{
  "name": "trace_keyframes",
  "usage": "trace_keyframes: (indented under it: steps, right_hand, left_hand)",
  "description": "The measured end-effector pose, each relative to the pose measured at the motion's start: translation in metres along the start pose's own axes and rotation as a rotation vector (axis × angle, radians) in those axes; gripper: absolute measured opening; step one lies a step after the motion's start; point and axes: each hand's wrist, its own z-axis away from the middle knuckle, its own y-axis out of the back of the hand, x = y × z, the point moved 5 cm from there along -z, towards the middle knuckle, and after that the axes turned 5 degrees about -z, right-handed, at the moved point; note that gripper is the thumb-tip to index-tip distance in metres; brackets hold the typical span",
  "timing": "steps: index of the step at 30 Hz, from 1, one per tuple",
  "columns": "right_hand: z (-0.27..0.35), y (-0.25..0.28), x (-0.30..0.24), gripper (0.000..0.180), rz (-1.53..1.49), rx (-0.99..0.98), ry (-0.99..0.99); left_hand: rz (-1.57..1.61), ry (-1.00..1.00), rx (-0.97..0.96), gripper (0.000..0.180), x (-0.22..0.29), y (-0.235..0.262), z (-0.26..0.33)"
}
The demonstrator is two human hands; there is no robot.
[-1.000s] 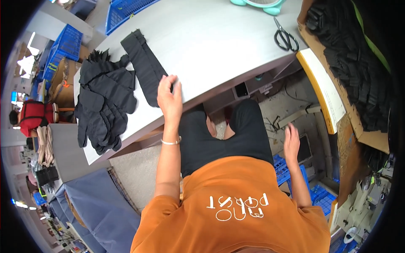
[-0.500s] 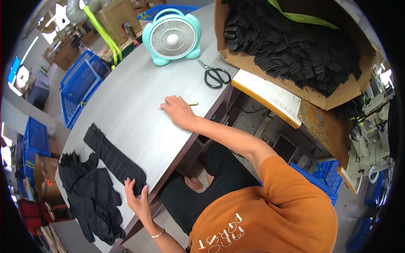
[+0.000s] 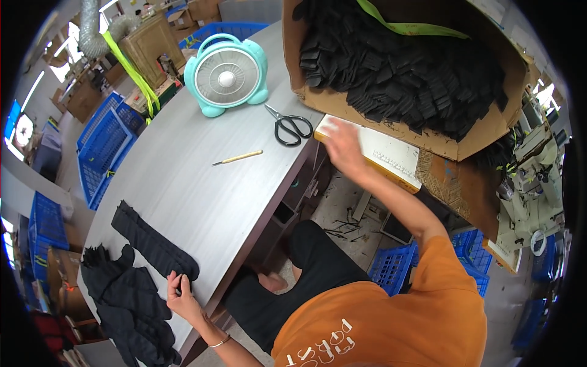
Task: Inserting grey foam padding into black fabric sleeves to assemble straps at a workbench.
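My left hand (image 3: 183,303) is by the table's near edge, with thumb and fingers drawn together at the near end of a long black fabric strip (image 3: 153,240). Whatever lies in that pinch is hidden. Left of the strip is a crumpled heap of black cloth (image 3: 125,306). My right hand (image 3: 343,147), blurred by motion, is over the end of a white board with a yellow edge (image 3: 388,153), just below the box; its fingers are smeared. A slim, pale-handled pointed tool (image 3: 238,158) rests on the table. Black-handled scissors (image 3: 287,128) lie beyond it.
A large cardboard box (image 3: 489,144) full of black fabric pieces (image 3: 403,73) stands at the far right. The turquoise fan (image 3: 226,76) is on the far part of the grey table (image 3: 183,177). Blue crates (image 3: 391,269) sit beneath and around. Sewing machines (image 3: 532,159) stand to the right.
My right hand has left the pointed tool and moved right to the white board. My left hand's fingers have closed together beside the strip's end. The view has shifted slightly.
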Motion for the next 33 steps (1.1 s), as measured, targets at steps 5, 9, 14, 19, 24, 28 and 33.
trace_keyframes:
  steps: [5, 9, 14, 19, 24, 28, 33]
  right_hand:
    - [-0.046, 0.071, 0.068, 0.039, 0.332, 0.142, -0.008]
    - [-0.081, 0.092, 0.091, 0.038, 0.431, 0.168, -0.018]
    - [-0.117, 0.093, 0.127, 0.045, 0.575, 0.126, -0.063]
    - [-0.125, 0.084, 0.145, 0.048, 0.667, 0.008, -0.157]
    - [-0.071, 0.079, 0.062, 0.043, 0.546, 0.116, 0.090]
    - [-0.017, 0.081, 0.016, 0.043, 0.521, 0.083, 0.129]
    - [0.032, 0.085, -0.048, 0.046, 0.357, 0.012, 0.092]
  left_hand:
    - [-0.080, -0.214, 0.121, 0.011, 0.047, -0.034, 0.000]
    - [-0.038, -0.334, -0.242, 0.010, 0.067, -0.099, 0.017]
    - [-0.329, -0.545, -0.413, 0.015, 0.087, -0.132, 0.047]
    - [-0.236, -0.467, -0.503, 0.019, 0.073, -0.115, 0.037]
    - [-0.257, -0.456, -0.480, 0.023, 0.072, -0.107, 0.034]
    - [-0.241, -0.453, -0.488, 0.033, 0.081, -0.112, 0.035]
    - [-0.065, -0.394, -0.270, 0.037, 0.099, -0.108, 0.062]
